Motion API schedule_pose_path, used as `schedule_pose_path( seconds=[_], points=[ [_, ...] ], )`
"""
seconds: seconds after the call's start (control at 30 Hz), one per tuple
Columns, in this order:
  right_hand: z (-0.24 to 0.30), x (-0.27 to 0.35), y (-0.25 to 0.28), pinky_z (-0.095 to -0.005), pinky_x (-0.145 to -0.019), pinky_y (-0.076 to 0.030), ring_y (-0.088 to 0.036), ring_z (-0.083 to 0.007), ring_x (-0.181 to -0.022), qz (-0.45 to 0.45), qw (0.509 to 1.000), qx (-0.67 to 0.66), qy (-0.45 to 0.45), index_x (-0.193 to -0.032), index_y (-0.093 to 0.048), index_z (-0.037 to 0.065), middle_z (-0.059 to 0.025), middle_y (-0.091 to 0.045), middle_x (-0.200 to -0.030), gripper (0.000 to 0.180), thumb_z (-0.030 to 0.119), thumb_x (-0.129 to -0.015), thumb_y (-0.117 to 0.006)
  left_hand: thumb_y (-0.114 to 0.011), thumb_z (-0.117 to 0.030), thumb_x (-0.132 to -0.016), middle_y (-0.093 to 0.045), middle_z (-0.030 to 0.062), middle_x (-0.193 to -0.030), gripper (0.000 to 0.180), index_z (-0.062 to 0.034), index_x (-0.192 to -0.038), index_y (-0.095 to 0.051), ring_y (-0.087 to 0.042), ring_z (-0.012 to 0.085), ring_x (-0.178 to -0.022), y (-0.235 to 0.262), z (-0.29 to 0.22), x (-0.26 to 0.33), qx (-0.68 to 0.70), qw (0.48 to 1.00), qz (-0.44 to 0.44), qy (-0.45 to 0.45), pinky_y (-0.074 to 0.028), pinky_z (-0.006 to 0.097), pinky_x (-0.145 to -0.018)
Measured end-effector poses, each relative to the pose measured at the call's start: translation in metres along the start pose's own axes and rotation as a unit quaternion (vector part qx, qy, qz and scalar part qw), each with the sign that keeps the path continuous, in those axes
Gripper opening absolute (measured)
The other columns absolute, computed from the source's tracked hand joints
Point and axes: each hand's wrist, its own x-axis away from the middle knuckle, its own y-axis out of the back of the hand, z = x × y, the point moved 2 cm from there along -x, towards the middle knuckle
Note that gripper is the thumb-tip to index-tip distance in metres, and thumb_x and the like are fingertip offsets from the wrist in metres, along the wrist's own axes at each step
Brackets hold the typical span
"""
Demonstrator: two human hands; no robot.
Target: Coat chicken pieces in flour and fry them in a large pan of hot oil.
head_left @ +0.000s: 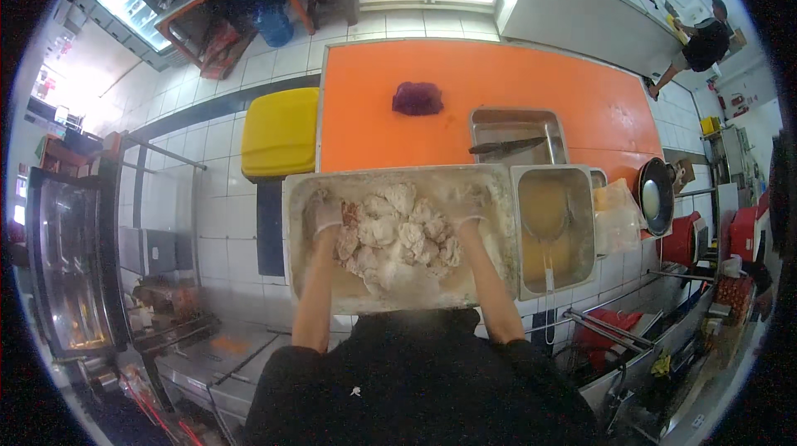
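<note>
Yellow bin lid (281,132) sits left of the metal tray (309,280) of flour, where the gloved left hand (325,215) and gloved right hand (465,207), both loosely cupped, press into floured chicken pieces (397,234), beside a batter pan (554,230) holding a strainer (548,280).

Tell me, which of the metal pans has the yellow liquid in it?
The square metal pan to the right of the big flour tray where the hands work. It holds yellow liquid and a ladle; the pan behind it holds only a knife.
</note>
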Motion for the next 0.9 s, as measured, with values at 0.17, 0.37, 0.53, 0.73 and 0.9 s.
schedule_pose_path(
  seconds=[0.17, 0.37, 0.53, 0.73, 0.9],
  points=[
    [-0.020, -0.039, -0.068, -0.0420, -0.102, -0.031, -0.040, -0.0325, -0.124, -0.055, 0.986, 0.154, 0.025, -0.126, -0.048, 0.003, -0.0205, -0.044, -0.133, 0.056, 0.045, -0.093, -0.030, -0.046, -0.049, -0.086, -0.058, 0.0175, -0.117, 0.060, -0.0015, -0.122, -0.051, -0.057, 0.0346, -0.104, 0.067, -0.141, 0.005, 0.116, 0.981, 0.155, -0.027, -0.044, 0.041, -0.090],
    [0.042, -0.040, -0.072, -0.0454, -0.098, -0.035, -0.048, -0.0352, -0.114, -0.035, 0.988, -0.144, 0.032, -0.121, -0.052, 0.002, -0.0189, -0.051, -0.126, 0.061, 0.051, -0.090, -0.032, -0.047, -0.051, -0.086, -0.060, 0.0180, -0.111, 0.060, -0.0003, -0.117, -0.054, -0.059, 0.0316, -0.099, 0.013, -0.132, 0.016, 0.228, 0.959, 0.052, -0.163, -0.044, 0.041, -0.087],
    [-0.017, -0.002, -0.028, -0.0455, -0.099, -0.035, -0.047, -0.0361, -0.116, 0.093, 0.964, -0.177, 0.178, -0.123, -0.051, 0.003, -0.0184, -0.050, -0.128, 0.063, 0.053, -0.089, -0.032, -0.055, -0.039, -0.085, -0.065, 0.0165, -0.100, 0.046, 0.0001, -0.107, -0.061, -0.061, 0.0288, -0.090, 0.083, -0.128, 0.059, 0.382, 0.908, 0.122, -0.124, -0.045, 0.041, -0.082],
    [-0.055, 0.000, -0.039, -0.0455, -0.100, -0.034, -0.046, -0.0369, -0.117, 0.145, 0.965, 0.085, 0.203, -0.125, -0.050, 0.004, -0.0179, -0.048, -0.130, 0.066, 0.056, -0.088, -0.033, -0.057, -0.032, -0.084, -0.062, 0.0164, -0.080, 0.031, -0.0014, -0.087, -0.063, -0.060, 0.0282, -0.073, 0.141, -0.087, 0.080, 0.393, 0.886, 0.039, -0.242, -0.047, 0.037, -0.066],
    [-0.035, -0.005, -0.088, -0.0411, -0.105, -0.029, -0.039, -0.0348, -0.125, 0.159, 0.981, -0.082, 0.076, -0.132, -0.043, 0.005, -0.0216, -0.045, -0.132, 0.068, 0.058, -0.089, -0.034, -0.058, -0.019, -0.083, -0.047, 0.0148, -0.130, 0.052, -0.0034, -0.130, -0.042, -0.049, 0.0297, -0.114, 0.072, -0.108, 0.085, 0.510, 0.859, 0.023, -0.029, -0.043, 0.034, -0.092]
  ],
)
